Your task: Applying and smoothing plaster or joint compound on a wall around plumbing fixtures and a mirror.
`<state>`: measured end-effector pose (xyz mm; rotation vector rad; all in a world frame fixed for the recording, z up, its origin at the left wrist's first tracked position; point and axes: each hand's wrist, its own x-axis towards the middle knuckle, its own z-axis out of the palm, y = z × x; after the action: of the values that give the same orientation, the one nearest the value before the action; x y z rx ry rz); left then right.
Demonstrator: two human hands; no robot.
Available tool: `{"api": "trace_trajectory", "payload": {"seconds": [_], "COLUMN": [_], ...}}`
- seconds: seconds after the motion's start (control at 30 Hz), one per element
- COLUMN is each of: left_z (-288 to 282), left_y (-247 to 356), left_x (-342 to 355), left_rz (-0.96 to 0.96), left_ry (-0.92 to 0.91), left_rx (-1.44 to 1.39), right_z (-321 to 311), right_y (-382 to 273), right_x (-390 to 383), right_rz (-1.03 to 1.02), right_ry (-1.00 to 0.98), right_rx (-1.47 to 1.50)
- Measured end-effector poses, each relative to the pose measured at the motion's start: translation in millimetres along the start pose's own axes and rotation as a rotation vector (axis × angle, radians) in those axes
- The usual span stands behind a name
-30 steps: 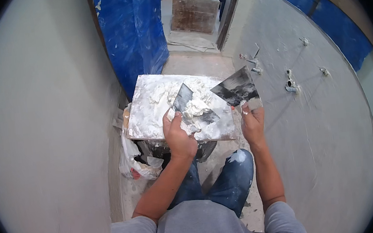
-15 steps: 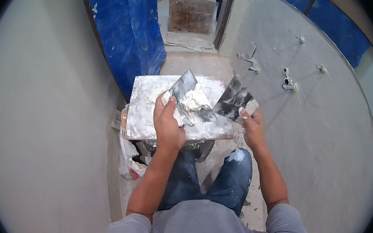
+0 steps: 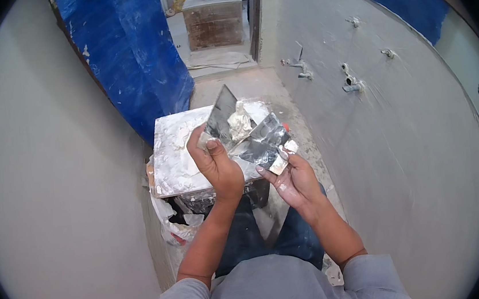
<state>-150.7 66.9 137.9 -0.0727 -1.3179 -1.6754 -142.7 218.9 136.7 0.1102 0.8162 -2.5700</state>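
My left hand (image 3: 218, 166) is closed round a wide metal putty knife (image 3: 221, 111), its blade tilted up over the table. A lump of white putty (image 3: 240, 123) clings to that blade. In my right hand (image 3: 299, 184) is a second wide putty knife (image 3: 264, 141), its grey blade smeared with white and its far edge close against the putty. White smears mark the fingers and palm of my right hand. Below both blades stands a low table with a putty-covered white board (image 3: 174, 161) as its top.
A plastic bag (image 3: 171, 222) sits by the table's left side. Plastered walls flank me, and short pipe stubs (image 3: 353, 84) stick out of the right one. A blue sheet (image 3: 132, 50) hangs at far left, beside a doorway with a brown box (image 3: 213, 28) beyond.
My right hand has moved left and inward, bringing its putty knife against the putty on the left blade. The left putty knife now stands steeper. The view has shifted right.
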Motion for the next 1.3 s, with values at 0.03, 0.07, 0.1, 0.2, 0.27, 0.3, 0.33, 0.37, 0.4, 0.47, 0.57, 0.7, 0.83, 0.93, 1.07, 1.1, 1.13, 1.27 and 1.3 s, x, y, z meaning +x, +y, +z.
{"api": "trace_trajectory", "payload": {"seconds": [0.03, 0.07, 0.1, 0.2, 0.27, 0.3, 0.33, 0.37, 0.4, 0.47, 0.57, 0.7, 0.83, 0.93, 1.07, 1.1, 1.13, 1.27, 1.3], "left_z": [0.9, 1.2, 1.9, -0.7, -3.1, -5.2, -7.7, -9.5, -10.8, -11.8, -12.8, -26.8, -37.3, -32.6, -42.9, -46.2, -51.4, -74.4, -74.9], "left_y": [0.2, -0.3, 0.1, -3.2, -7.3, -6.1, -5.1, -4.1, -2.1, 0.8, -3.2, -7.8, -6.7, 2.6, -10.0, -13.5, -15.9, -40.4, -42.8], "left_x": [-2.7, -5.7, -8.9, -3.4, 2.5, 3.7, 4.2, 4.2, 4.5, 3.0, -4.8, -28.8, -69.5, -98.1, -136.3, -144.1, -149.1, -173.4, -174.9], "left_rz": [-0.003, 0.08, 0.161, 0.303, 0.447, 0.445, 0.476, 0.506, 0.505, 0.54, 0.475, 0.307, -0.342, -0.696, -1.08, -1.159, -1.199, -1.257, -1.267], "left_ry": [-0.011, -0.065, -0.119, -0.358, -0.501, -0.504, -0.536, -0.567, -0.569, -0.587, -0.564, -0.569, -0.297, -0.31, -0.319, -0.352, -0.354, -0.301, -0.293], "left_rx": [-0.004, 0.028, 0.057, 0.03, 0.055, 0.051, 0.108, 0.164, 0.161, 0.196, 0.198, 0.365, -0.15, -0.454, -0.639, -0.669, -0.663, -0.612, -0.598], "right_z": [-1.7, -3.0, -5.3, -17.5, -18.3, -18.5, -18.9, -19.3, -19.6, -22.1, -29.7, -30.6, -55.3, -95.3, -111.4, -113.4, -109.4, -83.5, -80.9], "right_y": [-2.0, -3.7, -5.7, -12.5, -15.9, -17.1, -18.6, -20.6, -22.2, -27.1, -46.2, -80.3, -108.6, -133.0, -162.7, -172.5, -182.7, -256.3, -283.3], "right_x": [0.0, -0.2, -1.0, 1.6, -0.4, -2.0, -4.0, -6.2, -7.8, -12.4, -23.2, -41.0, -48.6, -64.6, -88.8, -95.7, -97.1, -92.2, -90.1], "right_rz": [-0.01, 0.014, 0.037, 0.128, 0.132, 0.144, 0.14, 0.141, 0.143, 0.119, 0.043, -0.121, -0.193, -0.271, -0.405, -0.475, -0.586, -0.961, -0.972], "right_ry": [0.005, -0.008, -0.017, -0.115, -0.107, -0.103, -0.099, -0.098, -0.098, -0.088, -0.14, -0.158, -0.15, -0.041, 0.138, 0.202, 0.314, 0.545, 0.59], "right_rx": [0.006, 0.012, 0.018, 0.1, 0.128, 0.156, 0.157, 0.175, 0.194, 0.209, 0.259, 0.163, 0.214, 0.231, 0.129, 0.007, -0.121, -1.263, -1.744]}}
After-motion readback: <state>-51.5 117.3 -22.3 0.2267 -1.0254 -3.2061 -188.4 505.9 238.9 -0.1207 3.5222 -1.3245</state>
